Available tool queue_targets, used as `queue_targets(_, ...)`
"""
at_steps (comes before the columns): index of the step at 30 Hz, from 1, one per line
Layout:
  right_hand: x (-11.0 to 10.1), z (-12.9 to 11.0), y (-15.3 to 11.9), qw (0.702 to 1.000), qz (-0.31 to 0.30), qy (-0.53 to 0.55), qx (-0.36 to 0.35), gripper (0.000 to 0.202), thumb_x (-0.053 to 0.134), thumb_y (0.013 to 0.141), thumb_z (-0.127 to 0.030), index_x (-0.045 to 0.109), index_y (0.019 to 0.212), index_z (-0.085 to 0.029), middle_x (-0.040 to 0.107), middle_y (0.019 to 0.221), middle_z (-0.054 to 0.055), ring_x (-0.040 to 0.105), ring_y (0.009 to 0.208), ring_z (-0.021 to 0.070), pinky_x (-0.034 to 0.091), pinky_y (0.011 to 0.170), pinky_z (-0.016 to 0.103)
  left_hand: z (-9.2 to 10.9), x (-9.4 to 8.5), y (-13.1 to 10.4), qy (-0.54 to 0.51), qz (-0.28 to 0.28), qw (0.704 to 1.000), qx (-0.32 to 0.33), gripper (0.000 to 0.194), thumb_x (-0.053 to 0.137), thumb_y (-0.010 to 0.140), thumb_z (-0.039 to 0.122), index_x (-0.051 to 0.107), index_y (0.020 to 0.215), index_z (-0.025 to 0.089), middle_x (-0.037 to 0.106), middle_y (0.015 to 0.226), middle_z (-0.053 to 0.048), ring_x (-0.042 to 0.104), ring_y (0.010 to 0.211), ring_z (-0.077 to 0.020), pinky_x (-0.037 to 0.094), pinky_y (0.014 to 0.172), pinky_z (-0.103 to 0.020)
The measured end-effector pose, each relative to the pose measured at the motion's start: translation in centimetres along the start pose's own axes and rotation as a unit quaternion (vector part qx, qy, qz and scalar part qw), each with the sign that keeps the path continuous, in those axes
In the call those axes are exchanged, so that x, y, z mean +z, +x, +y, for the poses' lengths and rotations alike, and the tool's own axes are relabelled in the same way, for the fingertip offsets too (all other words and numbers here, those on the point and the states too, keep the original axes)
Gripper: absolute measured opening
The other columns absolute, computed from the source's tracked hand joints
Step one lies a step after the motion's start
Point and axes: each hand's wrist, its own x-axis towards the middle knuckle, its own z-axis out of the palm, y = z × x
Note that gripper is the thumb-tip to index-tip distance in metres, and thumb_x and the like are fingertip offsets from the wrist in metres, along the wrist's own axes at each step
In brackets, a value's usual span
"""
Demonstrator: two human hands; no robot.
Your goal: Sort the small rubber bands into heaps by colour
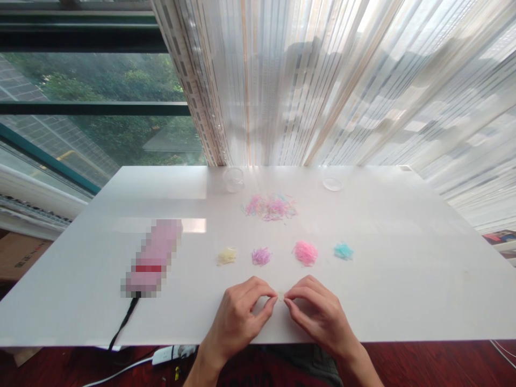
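Note:
Close to the table's near edge, my left hand (245,312) and my right hand (316,312) face each other, thumbs and forefingers pinched. Between the fingertips is a small, pale yellowish elastic band (281,296), with one hand at either side of it. Beyond my hands lies a row of sorted band piles: yellow (227,256), purple (262,256), pink (305,253) and turquoise (344,251). Farther back is a larger pile of mixed-colour bands (272,207). Individual bands in the piles are hard to make out.
A clear round container (234,180) and a clear round lid (332,184) stand at the back of the white table (403,285). To the left lies a blurred pink object (157,255) with a black strap (124,324). A white power strip (169,354) sits below the front edge.

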Motion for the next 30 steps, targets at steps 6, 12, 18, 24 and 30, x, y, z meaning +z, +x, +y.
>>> queue_targets(6,0.0,0.1,-0.1,1.000,0.003,-0.007,0.001,0.014,0.064,0.099,-0.011,0.071,0.099,-0.023,0.072,0.084,0.003,0.066,0.077,0.0184,0.055,0.069,0.029,-0.1,-0.1,-0.2,-0.001,-0.009,1.000,-0.004,0.010,0.062,0.103,0.015,0.070,0.100,0.021,0.073,0.088,-0.003,0.067,0.073,-0.0137,0.050,0.064,-0.021)
queue_targets(12,-0.1,0.2,0.0,1.000,-0.004,-0.002,-0.010,0.016,0.063,0.101,-0.011,0.073,0.102,-0.024,0.075,0.084,0.003,0.068,0.076,0.0187,0.057,0.070,0.029,0.1,-0.1,-0.1,0.001,-0.004,1.000,-0.007,0.010,0.062,0.103,0.016,0.071,0.099,0.021,0.073,0.087,-0.003,0.062,0.066,-0.0125,0.048,0.060,-0.021)
queue_targets(18,-0.3,0.1,0.0,1.000,0.015,0.006,0.015,0.014,0.067,0.099,-0.017,0.072,0.111,-0.023,0.076,0.091,0.005,0.071,0.082,0.0198,0.060,0.073,0.031,-0.4,-1.7,-1.1,0.029,0.035,0.998,-0.046,0.013,0.064,0.103,0.022,0.075,0.098,0.021,0.075,0.088,-0.003,0.057,0.059,-0.0115,0.049,0.057,-0.022)
queue_targets(24,-0.3,-0.1,0.2,1.000,0.012,0.000,0.024,0.015,0.060,0.102,-0.015,0.073,0.104,-0.023,0.075,0.086,0.005,0.071,0.077,0.0187,0.059,0.069,0.030,-2.6,-6.0,-1.6,0.225,0.242,0.924,-0.193,0.020,0.069,0.096,0.036,0.081,0.091,0.021,0.078,0.085,-0.003,0.057,0.055,-0.0124,0.052,0.061,-0.025)
queue_targets(30,-0.2,-0.1,0.2,1.000,0.008,0.001,0.022,0.016,0.059,0.103,-0.014,0.073,0.102,-0.022,0.074,0.085,0.004,0.070,0.076,0.0181,0.057,0.069,0.030,-3.7,-7.5,-1.1,0.326,0.222,0.865,-0.310,0.015,0.071,0.088,0.033,0.085,0.088,0.027,0.077,0.080,0.000,0.061,0.056,-0.0145,0.046,0.057,-0.025)
